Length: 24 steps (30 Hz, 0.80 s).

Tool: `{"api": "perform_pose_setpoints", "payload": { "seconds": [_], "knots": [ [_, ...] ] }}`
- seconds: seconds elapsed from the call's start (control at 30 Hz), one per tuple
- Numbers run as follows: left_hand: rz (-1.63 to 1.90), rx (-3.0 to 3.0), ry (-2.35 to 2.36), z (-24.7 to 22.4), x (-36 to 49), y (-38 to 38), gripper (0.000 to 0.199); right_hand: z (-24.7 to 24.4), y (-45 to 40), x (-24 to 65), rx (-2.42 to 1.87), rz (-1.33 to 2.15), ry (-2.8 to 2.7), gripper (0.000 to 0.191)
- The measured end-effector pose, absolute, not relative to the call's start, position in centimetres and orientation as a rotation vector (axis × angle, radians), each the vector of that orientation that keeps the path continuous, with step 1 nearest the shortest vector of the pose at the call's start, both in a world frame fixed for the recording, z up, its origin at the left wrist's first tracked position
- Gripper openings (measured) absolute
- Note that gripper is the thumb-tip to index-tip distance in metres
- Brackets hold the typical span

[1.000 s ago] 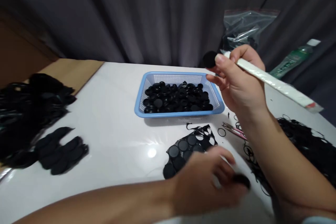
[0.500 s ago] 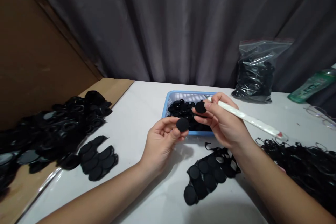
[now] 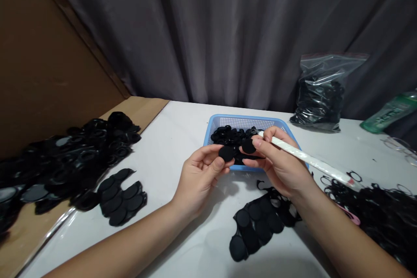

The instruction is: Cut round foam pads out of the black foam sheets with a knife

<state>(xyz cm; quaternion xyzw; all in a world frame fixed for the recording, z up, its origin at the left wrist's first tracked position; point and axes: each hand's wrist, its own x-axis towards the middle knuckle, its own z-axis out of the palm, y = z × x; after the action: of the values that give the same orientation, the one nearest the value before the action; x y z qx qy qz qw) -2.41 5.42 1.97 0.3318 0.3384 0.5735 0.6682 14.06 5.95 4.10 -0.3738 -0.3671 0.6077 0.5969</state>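
My left hand (image 3: 203, 178) pinches a black round disc (image 3: 226, 153) between thumb and fingers, its flat face toward me. My right hand (image 3: 276, 160) grips a second black disc (image 3: 249, 146) with thumb and fingertips. That same hand also holds a long white stick-like tool (image 3: 306, 157) with a thin tip, slanting down to the right. Both hands are over the near edge of a blue plastic basket (image 3: 213, 122), which holds many black pieces. Below my right hand lies a sheet of joined black discs (image 3: 256, 226).
Another small sheet of discs (image 3: 122, 197) and a large black heap (image 3: 84, 152) lie left, by cardboard (image 3: 48, 52). Black ring-shaped scraps (image 3: 384, 213) and pink scissor-like handles (image 3: 351, 215) are right. A zip bag (image 3: 321, 95) and green bottle (image 3: 387, 113) stand behind.
My right hand has moved slightly down with its disc and white tool, and the two discs are a little closer together. My left hand stays nearly in place. The view has shifted slightly.
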Motion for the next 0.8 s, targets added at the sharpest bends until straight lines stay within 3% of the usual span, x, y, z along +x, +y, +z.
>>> {"api": "perform_pose_setpoints", "payload": {
  "seconds": [0.57, 0.8],
  "knots": [
    [1.392, 0.775, 0.925, 1.7, -3.3, 7.1, 0.032, 3.1, 6.8, 14.8, -0.965, 1.24, -0.912, 0.035],
    [1.339, 0.714, 0.961, 2.1, -3.6, 7.7, 0.023, 1.9, 7.6, 15.3, -1.058, 1.066, -0.978, 0.032]
  ]
}}
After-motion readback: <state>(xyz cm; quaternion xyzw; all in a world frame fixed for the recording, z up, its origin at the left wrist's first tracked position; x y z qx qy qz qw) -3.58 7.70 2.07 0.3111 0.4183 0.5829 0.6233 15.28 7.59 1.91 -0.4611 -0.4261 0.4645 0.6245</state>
